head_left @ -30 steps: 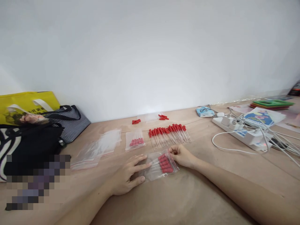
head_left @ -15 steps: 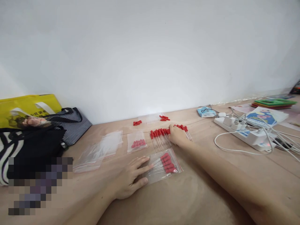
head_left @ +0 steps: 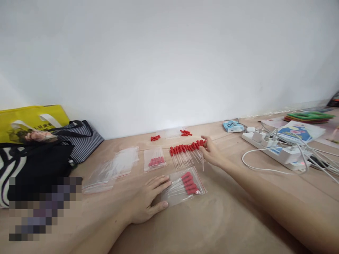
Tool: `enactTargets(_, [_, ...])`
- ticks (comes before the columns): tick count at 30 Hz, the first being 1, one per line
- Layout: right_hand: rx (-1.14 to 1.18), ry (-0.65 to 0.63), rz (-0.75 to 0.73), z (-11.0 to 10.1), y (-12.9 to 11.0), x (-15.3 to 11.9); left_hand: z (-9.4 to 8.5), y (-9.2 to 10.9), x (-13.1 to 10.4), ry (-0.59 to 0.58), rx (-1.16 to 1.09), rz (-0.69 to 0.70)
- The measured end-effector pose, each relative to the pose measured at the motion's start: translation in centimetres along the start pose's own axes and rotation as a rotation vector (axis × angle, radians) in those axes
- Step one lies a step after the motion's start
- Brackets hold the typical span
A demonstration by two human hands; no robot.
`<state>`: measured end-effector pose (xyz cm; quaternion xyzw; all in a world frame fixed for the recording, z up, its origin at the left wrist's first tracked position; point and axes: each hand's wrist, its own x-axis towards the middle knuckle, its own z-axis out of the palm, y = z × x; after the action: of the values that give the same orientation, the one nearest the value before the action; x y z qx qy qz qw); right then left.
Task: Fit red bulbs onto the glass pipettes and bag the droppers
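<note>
Several droppers (head_left: 185, 148) with red rubber bulbs and clear stems lie side by side in a row. At the row's right end, my right hand (head_left: 210, 152) has its thumb and fingers around the end droppers' bulbs. A clear zip bag (head_left: 173, 200) holding several droppers lies nearer to me, its bulbs toward the right. My left hand (head_left: 149, 200) rests flat with fingers spread, fingertips on that bag's left edge. Another filled zip bag (head_left: 147, 155) lies beyond it, left of the row.
Flat clear bags (head_left: 123, 161) overlap at left. Loose red bulbs (head_left: 155, 138) and more bulbs (head_left: 186, 133) beside a clear bag (head_left: 172, 134) lie near the wall. Cloth bags (head_left: 84, 137) stand far left. A power strip (head_left: 275, 153) with white cables and a blue mask (head_left: 233, 126) are at right.
My right hand has moved from within the row to its right end, and the droppers there now lie closer to the others. The left hand has barely moved.
</note>
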<state>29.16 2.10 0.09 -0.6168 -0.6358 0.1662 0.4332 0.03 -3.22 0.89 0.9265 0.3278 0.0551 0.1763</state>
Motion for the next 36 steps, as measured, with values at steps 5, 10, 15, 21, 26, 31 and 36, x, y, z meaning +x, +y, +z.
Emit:
enactTargets(5, [0.542, 0.092, 0.173, 0.6, 2.1, -3.4, 0.1, -0.2, 0.1, 0.005, -0.001, -0.003])
enactTargets(10, [0.822, 0.135, 0.301, 1.9, 1.5, -4.3, 0.1, -0.2, 0.2, -0.008, 0.015, -0.014])
enactTargets(15, [0.985, 0.023, 0.388, 2.2, 0.9, -4.6, 0.3, -0.4, 0.2, -0.026, 0.037, -0.013])
enactTargets(21, [1.031, 0.036, 0.461, 1.8, 0.9, -4.8, 0.7, -0.8, 0.1, 0.004, 0.024, -0.001])
enactTargets(26, [1.01, 0.123, 0.43, 1.0, 1.3, -4.3, 0.7, -0.6, 0.0, 0.026, 0.001, 0.001])
enactTargets(31, [0.931, 0.157, 0.463, 0.4, 2.1, -3.8, 0.7, -0.1, 1.1, 0.256, -0.06, -0.054])
enactTargets(36, [0.847, 0.13, 0.441, 0.8, 2.3, -3.8, 0.9, 1.0, 4.7, 0.352, -0.117, -0.173])
